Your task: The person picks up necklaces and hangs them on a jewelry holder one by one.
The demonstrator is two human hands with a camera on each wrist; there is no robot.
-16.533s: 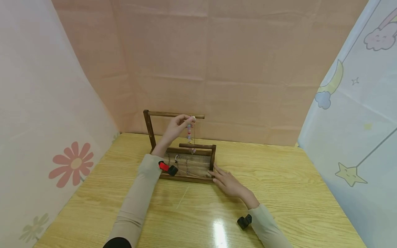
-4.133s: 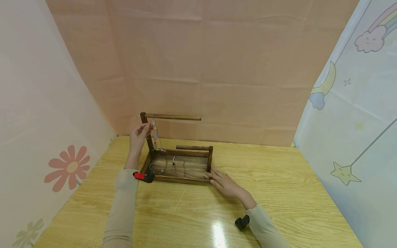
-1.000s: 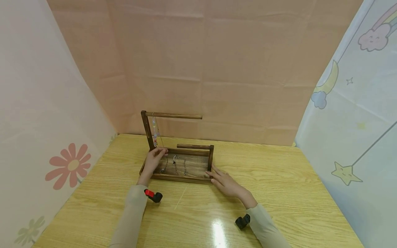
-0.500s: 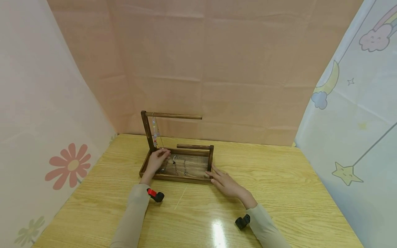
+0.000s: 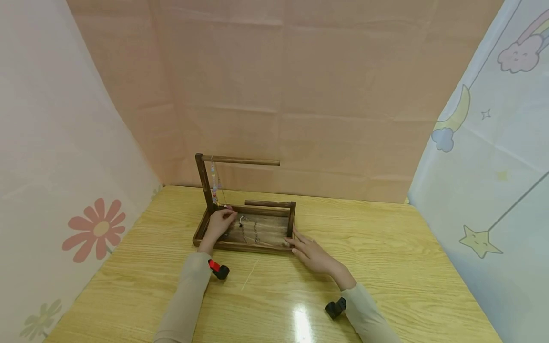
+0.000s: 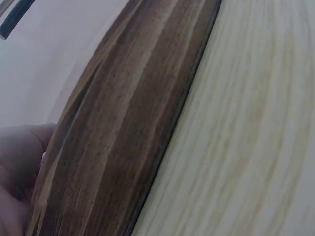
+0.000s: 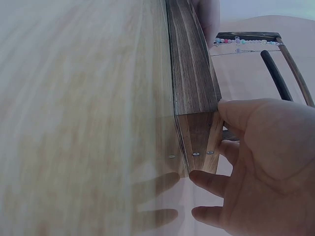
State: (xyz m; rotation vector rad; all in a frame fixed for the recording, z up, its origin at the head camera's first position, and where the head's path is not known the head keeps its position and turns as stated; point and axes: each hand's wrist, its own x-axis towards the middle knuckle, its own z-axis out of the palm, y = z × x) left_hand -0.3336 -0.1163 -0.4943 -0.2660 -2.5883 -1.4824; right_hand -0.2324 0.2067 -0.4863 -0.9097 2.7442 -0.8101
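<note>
In the head view a dark wooden jewelry stand (image 5: 257, 247) has a tray base, a tall arm and a low arm. A pastel beaded necklace (image 5: 214, 183) hangs near the left end of the tall arm's rod. My left hand (image 5: 219, 224) reaches over the tray's left part, fingertips together near the back; it covers most of one chain bracelet, and whether it pinches this is hidden. Two more chain bracelets (image 5: 256, 232) lie to its right. My right hand (image 7: 266, 162) holds the tray's right end, thumb over the rim and fingers against the outer end wall.
The stand is on a wood-grain table (image 5: 377, 247), near a hanging peach cloth (image 5: 334, 119). Printed cloth walls (image 5: 86, 143) close both sides. The low rod (image 5: 268, 203) sits over the tray's right back part.
My left hand earlier held the beaded necklace at the tall rod's free end; the necklace now hangs at its left. The hand has since dropped into the tray, shifting slightly right. My right hand stays.
</note>
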